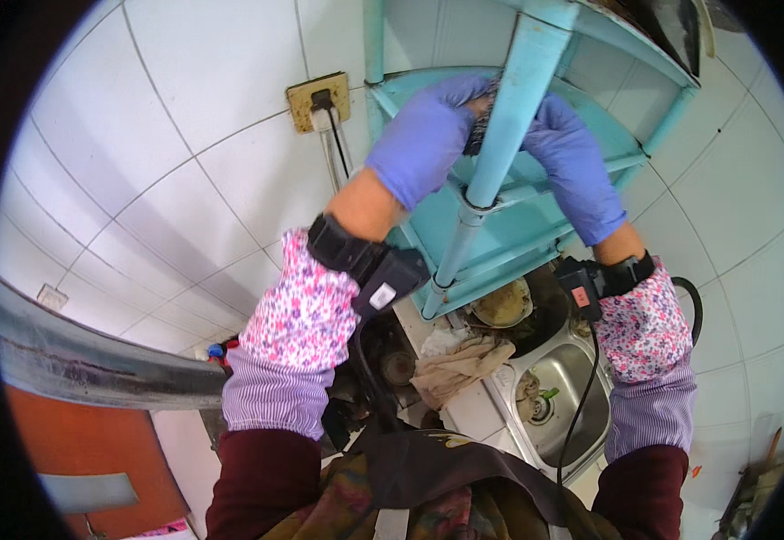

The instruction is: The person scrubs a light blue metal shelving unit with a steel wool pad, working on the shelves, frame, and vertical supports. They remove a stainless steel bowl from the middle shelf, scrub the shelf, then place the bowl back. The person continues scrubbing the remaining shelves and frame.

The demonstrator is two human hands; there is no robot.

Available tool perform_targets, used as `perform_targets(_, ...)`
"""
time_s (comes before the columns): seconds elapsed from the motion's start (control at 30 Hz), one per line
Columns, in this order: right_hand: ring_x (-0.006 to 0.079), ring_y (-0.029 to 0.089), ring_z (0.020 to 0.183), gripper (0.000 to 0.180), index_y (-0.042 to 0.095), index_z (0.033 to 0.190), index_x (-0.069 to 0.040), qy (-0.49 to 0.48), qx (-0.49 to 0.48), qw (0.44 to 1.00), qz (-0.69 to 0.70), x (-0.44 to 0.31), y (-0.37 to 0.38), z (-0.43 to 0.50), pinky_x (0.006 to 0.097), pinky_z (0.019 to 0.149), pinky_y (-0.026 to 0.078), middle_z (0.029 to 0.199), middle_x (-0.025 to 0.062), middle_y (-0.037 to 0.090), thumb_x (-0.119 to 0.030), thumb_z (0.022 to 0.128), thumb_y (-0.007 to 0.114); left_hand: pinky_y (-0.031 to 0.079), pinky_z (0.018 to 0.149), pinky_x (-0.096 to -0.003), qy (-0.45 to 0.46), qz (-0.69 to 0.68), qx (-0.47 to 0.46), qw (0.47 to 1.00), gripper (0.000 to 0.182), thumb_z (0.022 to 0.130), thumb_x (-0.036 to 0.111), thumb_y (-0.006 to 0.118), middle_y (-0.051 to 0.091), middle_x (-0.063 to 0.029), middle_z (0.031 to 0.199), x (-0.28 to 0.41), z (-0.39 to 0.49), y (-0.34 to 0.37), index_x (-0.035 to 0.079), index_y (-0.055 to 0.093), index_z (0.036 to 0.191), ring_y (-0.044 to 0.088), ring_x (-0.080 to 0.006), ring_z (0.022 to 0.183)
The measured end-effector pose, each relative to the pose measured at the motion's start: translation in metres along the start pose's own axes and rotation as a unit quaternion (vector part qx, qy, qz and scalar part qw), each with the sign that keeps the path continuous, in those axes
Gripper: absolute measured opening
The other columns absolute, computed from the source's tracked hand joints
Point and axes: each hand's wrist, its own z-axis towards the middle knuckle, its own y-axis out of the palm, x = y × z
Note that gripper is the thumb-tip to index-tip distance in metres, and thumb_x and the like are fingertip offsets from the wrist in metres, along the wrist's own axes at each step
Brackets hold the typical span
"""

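Observation:
My left hand [429, 135], in a purple-blue rubber glove, grips a dark grey, rough-textured cloth or scrubber [478, 137]. The cloth lies beside the front post [520, 108] of a light blue corner shelf rack [486, 233], which partly hides it. My right hand [570, 152], gloved alike, reaches around the other side of that post. Its fingers are hidden behind the post, so whether they also hold the cloth is unclear. Both hands are over one of the rack's tiers [425, 88].
White wall tiles surround the rack. At left, a plug sits in a stained wall socket [317, 101]. Below are a steel sink [577, 398] with scraps in it, a beige rag [462, 368] and a bowl [502, 304]. Cables hang from both wrist devices. A dark curved edge [108, 358] juts in at left.

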Motion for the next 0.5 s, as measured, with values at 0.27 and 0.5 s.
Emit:
perform_targets(0.27, 0.0098, 0.06, 0.083, 0.021, 0.056, 0.105, 0.003, -0.055, 0.04, 0.993, -0.094, -0.011, -0.004, -0.003, 0.0265, 0.076, 0.049, 0.092, 0.0066, 0.064, -0.005, 0.086, 0.059, 0.047, 0.085, -0.0319, 0.069, 0.246, 0.166, 0.952, 0.034, 0.093, 0.016, 0.056, 0.063, -0.0159, 0.111, -0.009, -0.04, 0.011, 0.001, 0.057, 0.123, 0.06, -0.0246, 0.093)
perform_targets(0.5, 0.0087, 0.06, 0.083, 0.025, 0.06, 0.109, -0.001, 0.112, 0.045, 0.989, -0.084, -0.02, -0.023, -0.046, 0.0245, 0.073, 0.049, 0.093, 0.0017, 0.065, -0.001, 0.084, 0.059, 0.034, 0.104, -0.0425, 0.15, 0.335, 0.209, 0.906, 0.07, 0.085, 0.026, 0.067, 0.048, -0.0187, 0.133, -0.051, -0.098, 0.036, -0.003, 0.035, 0.141, 0.043, -0.0356, 0.122)
